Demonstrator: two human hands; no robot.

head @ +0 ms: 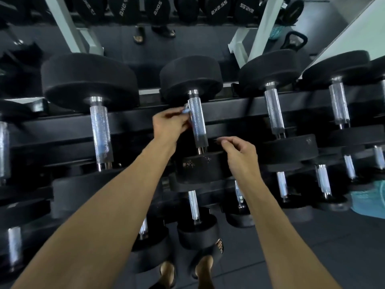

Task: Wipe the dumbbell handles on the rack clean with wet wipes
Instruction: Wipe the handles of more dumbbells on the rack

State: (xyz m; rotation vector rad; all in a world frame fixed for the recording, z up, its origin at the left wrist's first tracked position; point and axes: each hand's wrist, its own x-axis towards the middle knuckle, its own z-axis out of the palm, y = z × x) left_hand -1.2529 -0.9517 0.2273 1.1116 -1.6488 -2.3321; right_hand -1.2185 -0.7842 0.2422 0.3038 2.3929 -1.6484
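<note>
Centre handle: knurled chrome dumbbell handle (196,122), running between a big black far head (191,78) and a scuffed near head (203,166); the dumbbell lies across the top tier of the rack (229,110), mid-frame
Wet wipe: small pale scrap (186,109), touching the upper left side of the centre handle; mostly hidden by fingers, so its extent cannot be told
Left hand: left hand (169,126) just left of the handle, fingers curled, grip pinching the wet wipe against the metal
Right hand: right hand (239,151) low and right of the handle, near its bottom end and over the near head; thumb and forefinger drawn together, other fingers loosely bent; grip holds nothing visible; contact with the handle cannot be told
Neighbours: left dumbbell handle (101,132) and two right handles (274,110) (339,103) on the same tier, well apart from both hands
Lower tiers: smaller dumbbells (193,205) stacked beneath, handles pointing the same way
Floor: dark floor (312,247); person's feet in black slides (208,259) at the rack's base
Beyond the rack: black weights marked in kg (157,9), pale frame posts (264,26), a kettlebell (293,41), another pair of sandalled feet (153,33)
Right edge: teal fabric (368,200), partly cut off
</note>
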